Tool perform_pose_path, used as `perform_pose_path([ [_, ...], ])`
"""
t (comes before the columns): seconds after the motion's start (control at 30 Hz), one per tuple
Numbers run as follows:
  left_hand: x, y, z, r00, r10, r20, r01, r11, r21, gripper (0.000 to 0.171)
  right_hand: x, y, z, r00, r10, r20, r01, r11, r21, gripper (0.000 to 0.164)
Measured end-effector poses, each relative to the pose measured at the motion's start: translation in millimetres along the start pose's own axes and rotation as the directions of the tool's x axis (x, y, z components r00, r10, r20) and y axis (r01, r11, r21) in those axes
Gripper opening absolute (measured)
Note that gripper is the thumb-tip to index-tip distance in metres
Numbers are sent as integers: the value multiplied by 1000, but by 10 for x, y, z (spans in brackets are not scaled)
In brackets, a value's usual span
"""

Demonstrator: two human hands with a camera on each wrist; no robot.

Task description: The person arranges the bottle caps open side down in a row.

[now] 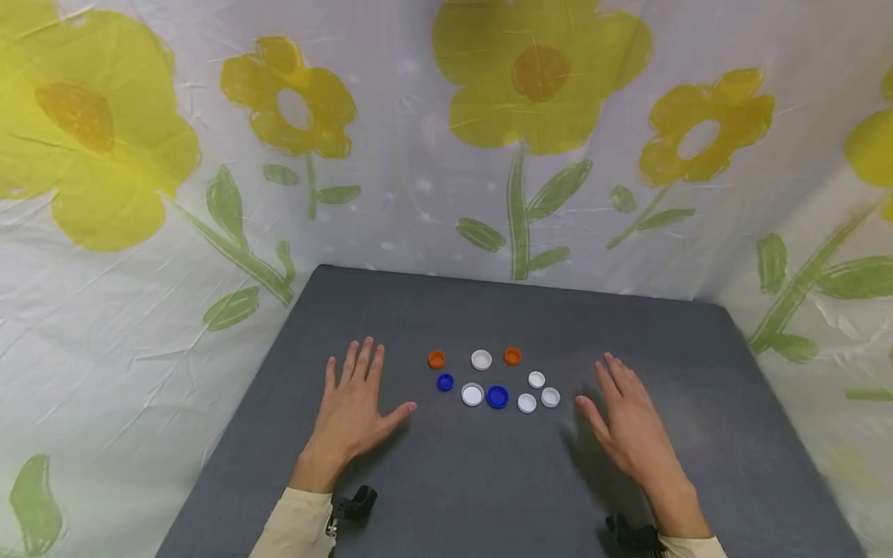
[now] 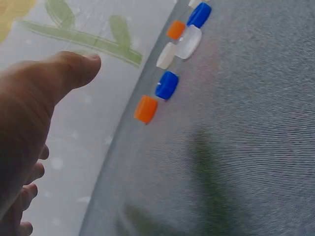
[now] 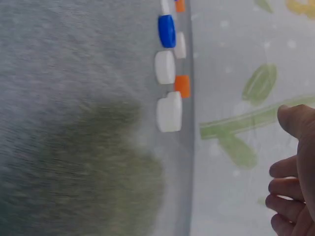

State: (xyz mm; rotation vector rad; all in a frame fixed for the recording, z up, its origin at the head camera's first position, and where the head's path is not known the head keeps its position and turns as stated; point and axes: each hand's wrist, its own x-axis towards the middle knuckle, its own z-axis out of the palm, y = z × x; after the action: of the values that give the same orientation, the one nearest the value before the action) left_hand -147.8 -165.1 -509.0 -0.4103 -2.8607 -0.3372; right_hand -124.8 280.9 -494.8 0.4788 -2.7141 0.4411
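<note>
In the head view, we see a left hand (image 1: 352, 411) with fingers fanned apart and thumb held wide, and a right hand (image 1: 631, 430) with fingers close together and thumb standing off. Neither holds anything. Between them, on a dark grey table top (image 1: 453, 488), lie two round orange plastic caps (image 1: 436, 359), five round white plastic caps (image 1: 481, 359), a small round blue plastic cap (image 1: 445, 382) and a large round blue plastic cap (image 1: 498, 397). They sit hollow side up, perhaps because the flat face makes the steadier base. We judge the group is laid there so either hand can reach it without crossing the other.

In the left wrist view, an orange cap and the small blue cap are the ones nearest the left thumb, both apart from it. The hand's shadow suggests to us that it hovers.

In the right wrist view, white caps lie nearest the right hand, with an orange one just beyond them. The low angle makes neighbours overlap, so from here we cannot tell which touch. The right thumb stands clear of its fingers and grips nothing.
</note>
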Motion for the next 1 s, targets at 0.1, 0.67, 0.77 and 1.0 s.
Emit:
perform_pose_path([
  [0.1,18,-3,-72,1000,14,-6,-14,1000,-9,111,90,-33,-67,1000,-23,-1,23,1000,-7,72],
  [0.67,168,31,-407,996,93,-9,-93,996,-17,111,526,-358,-287,990,-139,13,139,990,-1,83],
  [0.77,186,54,-431,995,97,-2,-97,994,-57,110,605,-428,-279,985,-174,16,174,985,17,80],
  [1.0,206,96,-463,997,78,0,-77,985,-153,106,760,-558,-143,973,-231,31,229,972,53,76],
])
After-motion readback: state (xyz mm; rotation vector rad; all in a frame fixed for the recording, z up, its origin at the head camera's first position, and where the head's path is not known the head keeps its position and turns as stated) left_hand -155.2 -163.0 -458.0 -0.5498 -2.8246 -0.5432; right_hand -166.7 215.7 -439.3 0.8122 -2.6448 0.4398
